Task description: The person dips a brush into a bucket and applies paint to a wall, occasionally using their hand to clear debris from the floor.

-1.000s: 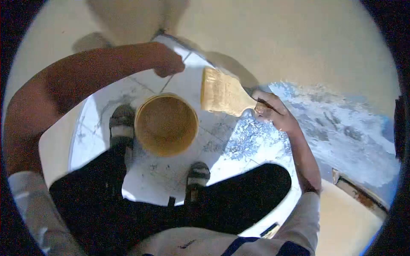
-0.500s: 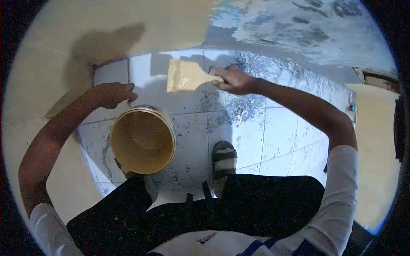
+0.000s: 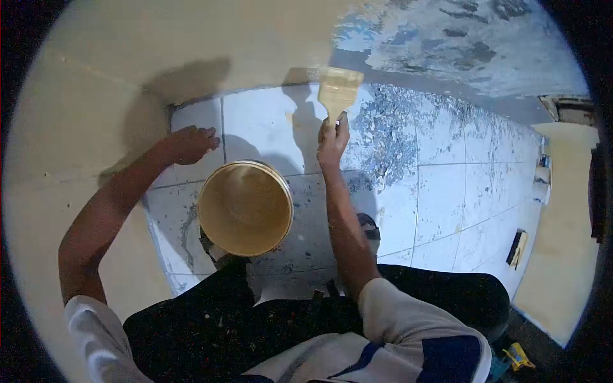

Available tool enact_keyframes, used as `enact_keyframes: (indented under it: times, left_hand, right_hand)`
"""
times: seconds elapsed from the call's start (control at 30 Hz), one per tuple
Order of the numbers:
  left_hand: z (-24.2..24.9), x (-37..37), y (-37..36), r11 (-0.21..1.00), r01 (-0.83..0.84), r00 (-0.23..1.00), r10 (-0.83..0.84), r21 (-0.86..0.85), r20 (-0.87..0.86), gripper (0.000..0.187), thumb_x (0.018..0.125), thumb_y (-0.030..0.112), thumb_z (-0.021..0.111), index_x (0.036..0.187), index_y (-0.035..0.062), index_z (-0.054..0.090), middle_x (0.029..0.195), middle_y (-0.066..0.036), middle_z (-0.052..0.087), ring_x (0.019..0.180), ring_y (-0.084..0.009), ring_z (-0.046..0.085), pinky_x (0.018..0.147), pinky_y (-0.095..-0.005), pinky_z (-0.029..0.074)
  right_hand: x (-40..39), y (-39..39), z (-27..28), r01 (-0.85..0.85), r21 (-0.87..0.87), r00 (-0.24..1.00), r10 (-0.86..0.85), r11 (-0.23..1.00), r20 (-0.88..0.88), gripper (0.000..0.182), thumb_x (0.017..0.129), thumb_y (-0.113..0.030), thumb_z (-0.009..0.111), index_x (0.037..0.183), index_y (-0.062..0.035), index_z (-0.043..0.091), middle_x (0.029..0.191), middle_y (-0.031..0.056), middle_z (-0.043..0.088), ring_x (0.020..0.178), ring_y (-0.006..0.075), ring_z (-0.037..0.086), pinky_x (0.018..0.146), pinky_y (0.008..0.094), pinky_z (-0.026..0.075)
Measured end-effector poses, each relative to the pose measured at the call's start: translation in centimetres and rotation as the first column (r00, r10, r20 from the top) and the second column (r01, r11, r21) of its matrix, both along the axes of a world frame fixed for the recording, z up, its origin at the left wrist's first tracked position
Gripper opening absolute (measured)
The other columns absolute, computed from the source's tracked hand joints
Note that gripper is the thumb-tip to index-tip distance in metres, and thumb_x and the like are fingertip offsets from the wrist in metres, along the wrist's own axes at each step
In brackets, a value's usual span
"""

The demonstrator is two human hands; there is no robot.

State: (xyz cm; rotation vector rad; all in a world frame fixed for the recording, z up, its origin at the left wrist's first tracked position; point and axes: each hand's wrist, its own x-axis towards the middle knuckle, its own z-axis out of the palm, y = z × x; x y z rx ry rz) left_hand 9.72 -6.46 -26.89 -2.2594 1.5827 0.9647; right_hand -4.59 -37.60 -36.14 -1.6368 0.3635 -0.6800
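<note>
My right hand [image 3: 333, 143] is closed round the handle of a wide brush [image 3: 340, 89] coated in cream paint. The brush points away from me, with its bristle end at the foot of the wall [image 3: 268, 38], where cream paint meets a bare, patchy part. To the left, my left hand [image 3: 191, 145] has its fingers curled, and whether they hold anything is too unclear to tell. Just below and right of that hand stands a round bucket [image 3: 246, 207], its inside coated in cream.
Flaked paint debris [image 3: 389, 134] lies on the white tiled floor [image 3: 440, 185] along the wall. A dark and yellow block-like object [image 3: 517, 249] rests on the floor at the right. A yellow item [image 3: 518, 356] shows at the lower right.
My right hand has turned the brush from pointing left to pointing away, up against the wall base. The view has shifted, so the bucket and my left hand appear further right.
</note>
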Motion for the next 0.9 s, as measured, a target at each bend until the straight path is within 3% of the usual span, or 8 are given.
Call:
enact_keyframes:
  times: [0.1, 0.2, 0.4, 0.5, 0.6, 0.67, 0.77, 0.9]
  left_hand:
    - [-0.6, -0.4, -1.4, 1.0, 0.023, 0.999, -0.022, 0.011, -0.026, 0.019, 0.09, 0.012, 0.053, 0.107, 0.0057, 0.053, 0.108, -0.017, 0.055, 0.101, -0.0322, 0.058, 0.087, -0.0452, 0.047]
    - [-1.2, -0.3, -2.8, 0.999, 0.037, 0.995, -0.037, -0.002, -0.095, 0.023, 0.087, 0.008, 0.054, 0.11, 0.0048, 0.053, 0.109, -0.018, 0.056, 0.103, -0.0329, 0.057, 0.088, -0.0448, 0.047]
    - [-4.5, 1.6, -4.5, 0.979, 0.044, 0.989, -0.071, -0.2, -0.13, 0.033, 0.081, -0.001, 0.055, 0.113, 0.005, 0.051, 0.114, -0.018, 0.055, 0.11, -0.0335, 0.054, 0.092, -0.0451, 0.046]
    - [-2.7, 1.7, -6.6, 0.981, 0.09, 0.993, -0.103, -0.172, -0.063, 0.03, 0.079, -0.003, 0.054, 0.108, 0.0038, 0.05, 0.11, -0.018, 0.055, 0.107, -0.0346, 0.054, 0.088, -0.0457, 0.047]
    - [-3.0, 2.0, -7.0, 0.973, 0.137, 0.99, -0.143, -0.188, -0.02, 0.025, 0.078, -0.002, 0.055, 0.102, 0.0026, 0.049, 0.102, -0.018, 0.055, 0.099, -0.0359, 0.057, 0.083, -0.046, 0.048]
    - [-2.2, 1.9, -7.1, 0.986, 0.133, 0.99, -0.136, -0.097, -0.033, 0.034, 0.077, 0.003, 0.06, 0.109, 0.005, 0.05, 0.114, -0.018, 0.054, 0.109, -0.0347, 0.054, 0.089, -0.0446, 0.047]
    - [-4.5, 2.4, -5.6, 0.971, 0.108, 0.989, -0.127, -0.212, -0.079, 0.03, 0.079, 0.009, 0.062, 0.107, 0.0052, 0.051, 0.106, -0.016, 0.057, 0.101, -0.0346, 0.056, 0.086, -0.0455, 0.047]
    - [-3.4, 2.3, -5.6, 0.987, 0.049, 0.988, -0.071, -0.156, -0.138, 0.024, 0.082, 0.012, 0.06, 0.104, 0.0052, 0.051, 0.095, -0.015, 0.059, 0.093, -0.0356, 0.059, 0.085, -0.048, 0.046]
  right_hand:
    - [-1.8, -1.0, 1.5, -0.013, 0.392, 0.986, 0.078, 0.92, -0.151, 0.015, 0.092, -0.013, 0.046, 0.098, 0.0006, 0.051, 0.068, 0.0127, 0.047, 0.059, 0.0234, 0.048, 0.054, 0.0356, 0.04]
    - [-2.2, -2.1, 1.1, -0.014, 0.295, 0.933, 0.119, 0.955, -0.341, 0.016, 0.093, -0.014, 0.048, 0.099, -0.0005, 0.053, 0.068, 0.0083, 0.051, 0.057, 0.0172, 0.049, 0.053, 0.0315, 0.04]
    - [-1.2, -3.7, -4.7, -0.089, 0.001, 0.942, 0.085, 0.996, -0.323, 0.018, 0.092, -0.013, 0.048, 0.102, -0.0003, 0.056, 0.066, 0.008, 0.054, 0.06, 0.0172, 0.053, 0.056, 0.0334, 0.042]
    - [-0.6, -3.2, -1.2, -0.004, 0.283, 0.873, 0.142, 0.959, -0.467, 0.02, 0.091, -0.016, 0.05, 0.101, 0.0011, 0.056, 0.068, 0.0113, 0.056, 0.064, 0.0217, 0.054, 0.061, 0.0368, 0.043]
    - [0.0, -3.6, -2.7, -0.035, 0.018, 0.893, 0.039, 0.999, -0.448, 0.023, 0.091, -0.02, 0.051, 0.099, -0.0001, 0.058, 0.066, 0.0073, 0.055, 0.06, 0.0157, 0.052, 0.056, 0.0326, 0.041]
    - [0.2, -3.6, -3.5, -0.002, 0.148, 0.885, 0.071, 0.989, -0.46, 0.024, 0.092, -0.022, 0.051, 0.097, -0.0003, 0.059, 0.066, 0.0062, 0.054, 0.058, 0.0141, 0.051, 0.055, 0.0315, 0.04]
    - [0.5, -3.5, -2.8, 0.02, 0.262, 0.87, 0.112, 0.965, -0.48, 0.026, 0.093, -0.024, 0.05, 0.096, -0.0002, 0.059, 0.066, 0.006, 0.054, 0.057, 0.0142, 0.05, 0.054, 0.0317, 0.04]
    - [0.8, -3.0, -3.1, 0.068, 0.369, 0.908, 0.096, 0.927, -0.409, 0.026, 0.093, -0.024, 0.05, 0.094, 0.0006, 0.06, 0.065, 0.0077, 0.055, 0.058, 0.0171, 0.052, 0.055, 0.0344, 0.041]
